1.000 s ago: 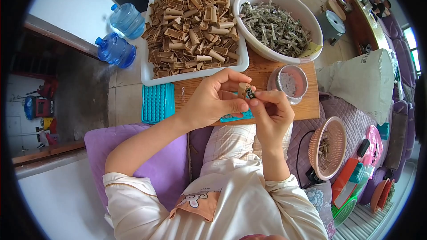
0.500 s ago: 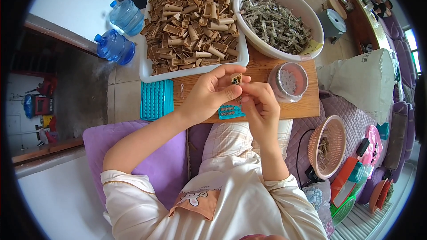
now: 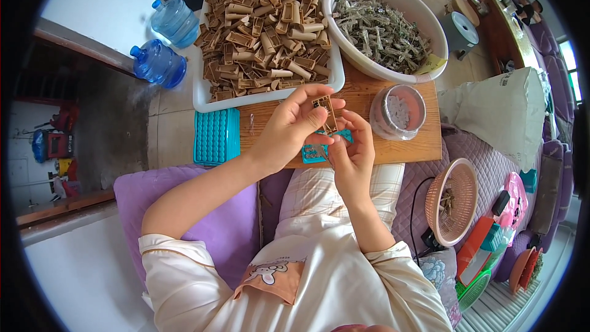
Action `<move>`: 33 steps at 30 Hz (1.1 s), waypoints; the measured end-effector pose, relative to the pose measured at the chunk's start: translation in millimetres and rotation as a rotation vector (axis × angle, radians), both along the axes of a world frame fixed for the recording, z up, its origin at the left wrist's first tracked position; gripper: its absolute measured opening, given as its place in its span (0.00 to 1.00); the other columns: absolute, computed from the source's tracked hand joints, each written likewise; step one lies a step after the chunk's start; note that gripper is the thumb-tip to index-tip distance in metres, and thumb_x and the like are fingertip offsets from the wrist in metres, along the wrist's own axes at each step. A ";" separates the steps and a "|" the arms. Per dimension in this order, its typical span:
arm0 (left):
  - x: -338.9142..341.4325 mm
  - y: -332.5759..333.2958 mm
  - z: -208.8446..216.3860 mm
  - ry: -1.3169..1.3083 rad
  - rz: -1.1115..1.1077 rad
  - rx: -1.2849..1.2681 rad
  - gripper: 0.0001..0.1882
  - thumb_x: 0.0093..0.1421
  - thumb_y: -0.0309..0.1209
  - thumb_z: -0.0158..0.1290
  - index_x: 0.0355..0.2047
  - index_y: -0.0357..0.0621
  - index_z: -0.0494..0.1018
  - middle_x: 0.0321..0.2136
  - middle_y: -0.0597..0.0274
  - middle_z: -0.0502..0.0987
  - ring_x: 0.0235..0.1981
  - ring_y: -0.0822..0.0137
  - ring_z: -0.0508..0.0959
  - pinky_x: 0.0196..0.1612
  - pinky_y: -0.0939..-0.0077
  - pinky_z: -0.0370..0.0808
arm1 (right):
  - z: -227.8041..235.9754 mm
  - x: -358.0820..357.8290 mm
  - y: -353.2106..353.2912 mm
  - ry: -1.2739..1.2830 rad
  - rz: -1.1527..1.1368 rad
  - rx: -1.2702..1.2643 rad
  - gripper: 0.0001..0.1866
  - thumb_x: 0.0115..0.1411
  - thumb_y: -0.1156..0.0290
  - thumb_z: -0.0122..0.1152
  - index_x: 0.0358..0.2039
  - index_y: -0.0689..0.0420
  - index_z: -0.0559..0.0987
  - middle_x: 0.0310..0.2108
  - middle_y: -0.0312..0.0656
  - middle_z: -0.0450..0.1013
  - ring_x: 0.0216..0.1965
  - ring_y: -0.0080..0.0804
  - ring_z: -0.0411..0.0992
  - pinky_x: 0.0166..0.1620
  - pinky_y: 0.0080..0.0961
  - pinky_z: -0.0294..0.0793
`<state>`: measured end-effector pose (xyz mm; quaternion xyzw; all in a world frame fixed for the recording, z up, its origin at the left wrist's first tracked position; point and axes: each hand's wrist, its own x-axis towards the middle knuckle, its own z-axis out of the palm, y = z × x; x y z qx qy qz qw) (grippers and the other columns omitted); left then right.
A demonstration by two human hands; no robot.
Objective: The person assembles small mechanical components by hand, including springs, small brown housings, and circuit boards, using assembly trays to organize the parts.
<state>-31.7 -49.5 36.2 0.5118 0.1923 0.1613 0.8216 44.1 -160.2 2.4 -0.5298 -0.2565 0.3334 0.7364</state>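
Note:
Above the wooden table (image 3: 356, 107), my left hand (image 3: 295, 120) grips a brown plastic casing (image 3: 324, 114) between thumb and fingers. The casing's hollow side faces me, with small dark details inside. My right hand (image 3: 354, 154) is closed in a pinch at the casing's lower end. A thin greyish piece shows below its fingertips, too small to name. Under both hands lies a small teal tray (image 3: 312, 154) with several round metallic parts in its pockets, partly hidden by the fingers.
A white tub (image 3: 336, 80) heaped with brown casings (image 3: 264, 31) stands at the far side, beside a white basin (image 3: 439, 37) of clear-and-green wired parts (image 3: 381, 34). Stacked teal trays (image 3: 216, 138) lie left. A pink-rimmed jar (image 3: 398, 114) holds white bits. A pink basket (image 3: 453, 203) sits right.
The casing has turned so that its hollow side shows. My right hand's fingers have shifted slightly lower and opened away from the casing's upper part.

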 end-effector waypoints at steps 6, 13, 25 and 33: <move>-1.2 5.7 -7.9 -0.085 -0.002 -0.419 0.14 0.59 0.30 0.41 0.45 0.45 0.57 0.42 0.57 0.67 0.38 0.66 0.73 0.38 0.72 0.75 | -3.6 2.6 4.5 0.099 0.108 -0.057 0.19 0.53 0.84 0.44 0.46 0.60 0.61 0.32 0.34 0.64 0.25 0.13 0.63 0.26 0.10 0.63; 0.6 -1.4 -16.4 0.005 0.001 -0.270 0.15 0.58 0.30 0.43 0.45 0.44 0.59 0.42 0.58 0.68 0.39 0.66 0.73 0.43 0.70 0.72 | -29.7 21.1 6.3 -0.234 0.197 -0.135 0.23 0.46 0.87 0.44 0.46 0.62 0.62 0.35 0.37 0.65 0.31 0.21 0.67 0.36 0.16 0.68; -3.0 -10.0 -26.8 0.093 0.035 0.150 0.16 0.56 0.24 0.45 0.45 0.37 0.63 0.39 0.60 0.71 0.38 0.72 0.72 0.41 0.81 0.69 | -22.0 14.5 13.4 -0.002 0.136 -0.126 0.19 0.48 0.80 0.53 0.42 0.64 0.65 0.33 0.39 0.69 0.36 0.24 0.69 0.40 0.19 0.68; -3.2 -5.4 -33.1 0.121 0.055 0.060 0.16 0.56 0.25 0.45 0.46 0.36 0.63 0.39 0.59 0.70 0.37 0.72 0.72 0.41 0.80 0.70 | -22.4 25.1 23.2 -0.399 0.193 -0.258 0.20 0.47 0.77 0.55 0.43 0.60 0.65 0.30 0.42 0.71 0.34 0.27 0.71 0.36 0.21 0.70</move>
